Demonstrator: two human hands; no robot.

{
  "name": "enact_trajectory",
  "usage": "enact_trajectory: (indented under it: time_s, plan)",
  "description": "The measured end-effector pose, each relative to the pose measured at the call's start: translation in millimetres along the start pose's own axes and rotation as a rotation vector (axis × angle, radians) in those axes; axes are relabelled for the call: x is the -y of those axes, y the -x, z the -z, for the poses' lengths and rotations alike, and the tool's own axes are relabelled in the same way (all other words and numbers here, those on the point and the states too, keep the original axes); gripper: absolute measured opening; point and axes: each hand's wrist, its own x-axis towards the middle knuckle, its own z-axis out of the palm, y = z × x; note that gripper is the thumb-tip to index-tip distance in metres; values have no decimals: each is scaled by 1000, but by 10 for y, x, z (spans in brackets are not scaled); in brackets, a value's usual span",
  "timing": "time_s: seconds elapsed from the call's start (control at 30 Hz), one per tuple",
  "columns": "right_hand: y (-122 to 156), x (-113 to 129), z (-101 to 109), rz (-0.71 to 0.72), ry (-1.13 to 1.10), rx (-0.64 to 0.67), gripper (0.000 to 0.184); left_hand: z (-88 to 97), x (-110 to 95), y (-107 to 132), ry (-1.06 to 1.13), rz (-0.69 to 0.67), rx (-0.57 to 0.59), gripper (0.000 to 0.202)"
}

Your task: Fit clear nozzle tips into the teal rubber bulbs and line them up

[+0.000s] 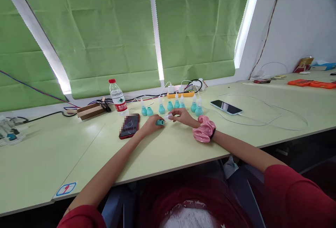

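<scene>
Eight small teal bottles (170, 106) stand in a loose row on the counter (183, 147), and six of them have a white pointy top. One more little teal bottle (160, 122) lies on its side in front of the row, touching the counter. It is short, round and fat at the bottom. The left hand (149, 124) is closed around it. The right hand (183, 116) pinches a white tip (168, 117) right at the open end of that bottle. A pink scrunchie (204, 129) sits on the right wrist.

There are two phones. The red phone (129, 125) lies just beside the left hand. The pale blue phone (225, 107) lies farther right with a white cord plugged in.

One water bottle (118, 97) with a red cap stands behind the red phone. Its label is red, white and green, and the writing is too small to read. One yellow power strip (180, 95) sits behind the row. A blue sticker (66, 188) with a red mark is near the counter's front edge.
</scene>
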Motion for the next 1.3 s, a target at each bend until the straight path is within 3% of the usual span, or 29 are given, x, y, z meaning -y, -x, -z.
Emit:
enact_trajectory:
  time_s: [0.13,0.33,0.57,0.8,0.97,1.3]
  plan:
    - [20,16,3,38,122,-65,31,-24,-61,78,-18,-19,-1,30]
    - [57,55,-17,65,174,64,34,-13,-189,120,131,71,-56,33]
    - [59,39,6,121,231,185,34,-49,-187,129,223,229,-72,27]
    - [92,57,4,215,233,233,31,-33,-296,151,27,155,-109,17]
    - [99,107,-10,81,127,279,33,-33,-380,151,-108,189,-150,19]
    - [81,169,23,-304,-126,398,31,-31,-493,166,-417,170,-27,20]
